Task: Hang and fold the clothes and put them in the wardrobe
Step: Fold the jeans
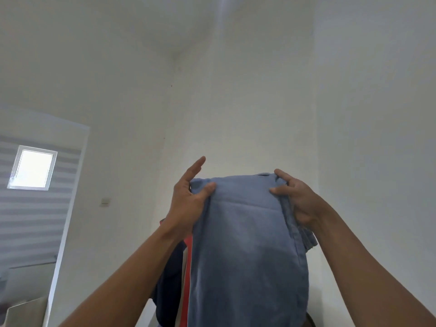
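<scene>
A blue garment (pixel 247 251) hangs in front of me, held up high against the white wall. My left hand (pixel 188 199) pinches its top left corner with the thumb on the front, the fingers pointing up behind it. My right hand (pixel 295 197) grips the top right edge, bunching the cloth. Behind the blue garment on the left hang other clothes: a dark navy one (pixel 168 284) and a red one (pixel 187 267). Whatever they hang from is hidden. No wardrobe is in view.
A white wall corner (pixel 172 90) rises ahead. A wall switch (pixel 105 202) sits to the left. At far left a mirror or door panel (pixel 35 208) reflects striped blinds and a small bright window (pixel 33 167). A pale box edge (pixel 26 312) shows at bottom left.
</scene>
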Demonstrator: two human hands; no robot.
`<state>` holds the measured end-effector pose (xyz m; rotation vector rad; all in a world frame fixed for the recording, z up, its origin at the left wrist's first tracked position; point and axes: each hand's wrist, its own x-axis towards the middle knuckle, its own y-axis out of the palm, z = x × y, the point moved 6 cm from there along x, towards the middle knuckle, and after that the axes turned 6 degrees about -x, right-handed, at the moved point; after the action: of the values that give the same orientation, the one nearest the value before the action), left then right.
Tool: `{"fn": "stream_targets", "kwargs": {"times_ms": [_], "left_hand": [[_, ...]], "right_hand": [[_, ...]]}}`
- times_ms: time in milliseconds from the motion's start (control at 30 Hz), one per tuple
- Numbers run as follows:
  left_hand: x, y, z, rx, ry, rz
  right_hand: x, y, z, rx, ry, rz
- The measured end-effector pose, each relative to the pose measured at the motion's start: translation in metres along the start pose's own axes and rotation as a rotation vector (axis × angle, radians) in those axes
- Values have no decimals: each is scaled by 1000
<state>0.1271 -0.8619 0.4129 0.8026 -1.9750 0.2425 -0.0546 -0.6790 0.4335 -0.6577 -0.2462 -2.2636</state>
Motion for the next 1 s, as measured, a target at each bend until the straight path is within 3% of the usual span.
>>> {"fn": "stream_targets", "kwargs": {"times_ms": [133, 333, 467, 567, 633, 700, 767, 867, 900, 1000], "left_hand": [[4, -4, 8, -90, -44, 10], [9, 9, 7, -92, 22, -67], [18, 12, 4, -62, 41, -132], [25, 10, 2, -49, 51, -159], [27, 12, 1, -25, 58, -149], [27, 16, 3, 9, 54, -143], [26, 16, 4, 12, 40, -145], [29, 9, 3, 22, 32, -106], [31, 6, 3, 41, 33, -66], [36, 1, 3, 134, 11, 69]], "right_hand": [[-3, -13, -7, -5, 33, 32], [2, -14, -14, -6, 45, -133], [-9, -9, -25, 23, 118, 53], [-17, -12, -22, -19, 58, 115], [-16, -14, -15, -257, -10, -16], [-18, -12, -6, -345, -94, -151], [-21, -9, -5, -184, -153, -139], [-31, 11, -10, -8, -174, 153], [-31, 12, -10, -82, -197, 166], [-24, 1, 1, -128, -272, -19]]}}
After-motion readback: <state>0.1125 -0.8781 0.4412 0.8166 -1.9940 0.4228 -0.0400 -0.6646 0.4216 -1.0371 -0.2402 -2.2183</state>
